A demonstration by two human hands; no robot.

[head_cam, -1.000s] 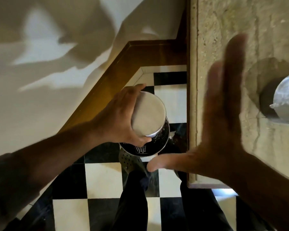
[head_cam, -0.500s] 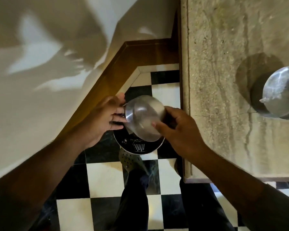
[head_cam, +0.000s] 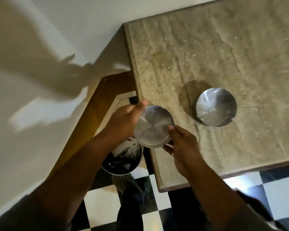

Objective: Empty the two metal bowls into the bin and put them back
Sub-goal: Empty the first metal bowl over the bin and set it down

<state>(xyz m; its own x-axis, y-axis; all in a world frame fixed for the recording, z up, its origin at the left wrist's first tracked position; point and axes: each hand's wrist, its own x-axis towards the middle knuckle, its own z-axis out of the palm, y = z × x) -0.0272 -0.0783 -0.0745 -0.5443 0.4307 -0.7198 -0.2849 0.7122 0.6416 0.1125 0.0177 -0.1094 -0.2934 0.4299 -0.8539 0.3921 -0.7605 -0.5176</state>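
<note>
I hold a small metal bowl point(head_cam: 153, 126) in both hands, its mouth turned up toward me, over the left edge of the stone table. My left hand point(head_cam: 123, 121) grips its left rim and my right hand point(head_cam: 180, 145) grips its lower right rim. The bowl looks empty inside. Below my hands on the floor stands the round perforated bin point(head_cam: 123, 162), partly hidden by my left forearm, with white scraps in it. The second metal bowl point(head_cam: 215, 107) sits upright on the table to the right, apart from my hands.
The beige stone table point(head_cam: 223, 55) has a wooden frame along its near edge. A white wall with a brown skirting board point(head_cam: 97, 107) runs on the left. Black and white floor tiles point(head_cam: 103, 202) and my dark trouser legs are below.
The bowl, upturned over the bin in my left hand, got turned mouth up and lifted to the table edge. My right hand came in and took hold. My view swung right.
</note>
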